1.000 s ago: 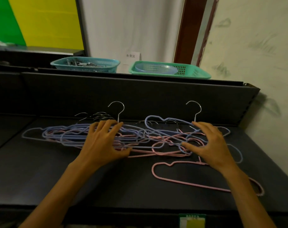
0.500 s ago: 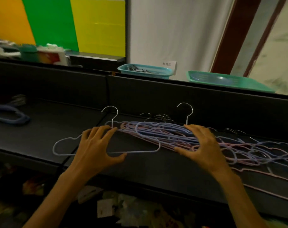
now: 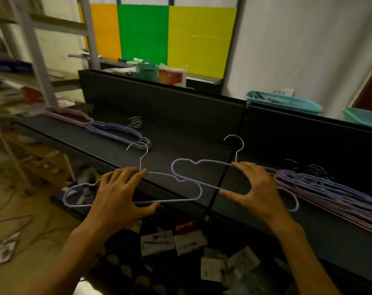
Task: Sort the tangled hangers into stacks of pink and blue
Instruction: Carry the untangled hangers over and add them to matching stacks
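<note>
My left hand (image 3: 119, 195) grips a blue hanger (image 3: 182, 200) by its middle, held in the air past the shelf's front edge. My right hand (image 3: 255, 188) grips a second blue hanger (image 3: 182, 165) over the black shelf (image 3: 181, 137). The tangled pile of pink and blue hangers (image 3: 329, 194) lies on the shelf at the right. Farther left on the shelf lies a stack of blue hangers (image 3: 119, 133), and beyond it a stack of pink hangers (image 3: 68, 114).
A black back panel (image 3: 181, 105) runs behind the shelf. Two teal baskets (image 3: 287, 103) stand on top of it at the right. A metal rack (image 3: 32, 60) stands at the left. Papers and small items litter the floor below the shelf.
Both hands have carried a blue hanger each to the left, away from the tangled pile. The view has swung left, bringing the sorted blue and pink stacks into sight.
</note>
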A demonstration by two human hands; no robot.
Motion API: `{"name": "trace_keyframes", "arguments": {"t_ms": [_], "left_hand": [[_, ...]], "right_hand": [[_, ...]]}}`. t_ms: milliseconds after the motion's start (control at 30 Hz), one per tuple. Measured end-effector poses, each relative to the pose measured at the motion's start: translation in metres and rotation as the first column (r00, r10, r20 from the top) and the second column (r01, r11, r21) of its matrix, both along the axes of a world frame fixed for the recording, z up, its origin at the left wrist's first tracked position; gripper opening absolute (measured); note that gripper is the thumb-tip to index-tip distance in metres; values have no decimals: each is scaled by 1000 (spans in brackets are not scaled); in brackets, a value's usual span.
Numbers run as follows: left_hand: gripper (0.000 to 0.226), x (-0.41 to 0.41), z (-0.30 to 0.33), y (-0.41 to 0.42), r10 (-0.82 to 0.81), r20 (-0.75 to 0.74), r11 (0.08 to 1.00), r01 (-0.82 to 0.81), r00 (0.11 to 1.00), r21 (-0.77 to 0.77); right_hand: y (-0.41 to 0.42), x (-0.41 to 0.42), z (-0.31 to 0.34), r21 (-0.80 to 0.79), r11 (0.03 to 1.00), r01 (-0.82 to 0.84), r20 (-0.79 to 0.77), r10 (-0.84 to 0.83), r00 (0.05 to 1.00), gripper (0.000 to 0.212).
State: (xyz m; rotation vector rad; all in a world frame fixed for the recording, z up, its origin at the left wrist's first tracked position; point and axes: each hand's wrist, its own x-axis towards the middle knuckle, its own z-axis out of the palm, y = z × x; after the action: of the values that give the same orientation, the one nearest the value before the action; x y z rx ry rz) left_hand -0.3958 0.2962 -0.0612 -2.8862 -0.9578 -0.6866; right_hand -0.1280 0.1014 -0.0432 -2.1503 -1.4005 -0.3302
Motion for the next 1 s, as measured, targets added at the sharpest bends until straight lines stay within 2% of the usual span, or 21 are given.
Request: {"name": "trace_keyframes", "arguments": {"t_ms": [300,567,700,900,1000], "left_hand": [[86,-70,-8,100,135,2,991,-135,991,-25],[91,-93,-7,232,138,-70,990,-141,988,-26],[101,-87,0,293,89,-99,995,-93,991,-32],[95,-59,3,354,-48,-60,997,45,997,-64],[97,-40,9,378,-137,-61,984,128,989,-126]], "right_hand": [[143,-42,-10,-39,995,-94,-31,93,995,86],[281,-72,-16,-15,994,-111,-64,109,992,84],[328,-72,-14,-13,998,-57,-78,56,995,83],[357,-69,-4,-34,998,61,-144,-66,987,85],[363,-62,-5,-31,989,147,-175,-150,973,85]]}}
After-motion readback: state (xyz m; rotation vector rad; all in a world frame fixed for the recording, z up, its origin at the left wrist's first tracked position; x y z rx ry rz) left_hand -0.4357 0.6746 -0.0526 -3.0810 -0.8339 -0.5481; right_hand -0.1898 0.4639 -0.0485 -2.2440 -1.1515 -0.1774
